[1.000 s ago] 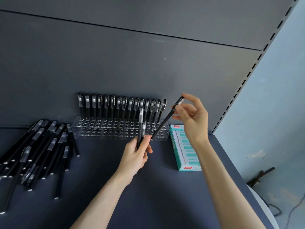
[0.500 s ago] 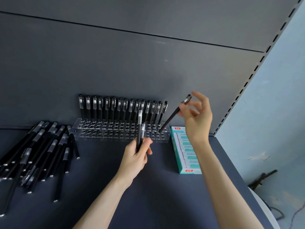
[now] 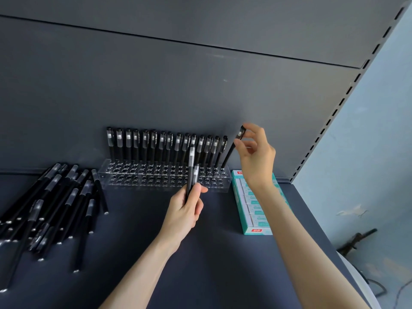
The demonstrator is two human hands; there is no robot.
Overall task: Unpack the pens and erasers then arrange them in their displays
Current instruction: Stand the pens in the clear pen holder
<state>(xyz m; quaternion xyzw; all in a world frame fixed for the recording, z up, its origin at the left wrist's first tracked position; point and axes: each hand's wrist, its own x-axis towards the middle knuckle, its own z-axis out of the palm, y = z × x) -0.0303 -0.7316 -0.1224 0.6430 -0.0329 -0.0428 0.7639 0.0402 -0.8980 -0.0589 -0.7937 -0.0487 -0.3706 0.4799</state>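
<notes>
Raised right hand (image 3: 256, 157) pinches a tilted pen (image 3: 231, 151); left hand (image 3: 185, 210) grips two pens (image 3: 192, 172).

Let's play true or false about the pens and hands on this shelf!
1. The right hand pinches a black pen by its cap. True.
2. The left hand is empty. False: it grips two pens.
3. The clear pen holder has pens only in its back row. True.
4. The teal eraser box lies left of the holder. False: it lies to its right.
5. Every pen stands in the holder. False: a pile of pens lies on the shelf.
</notes>
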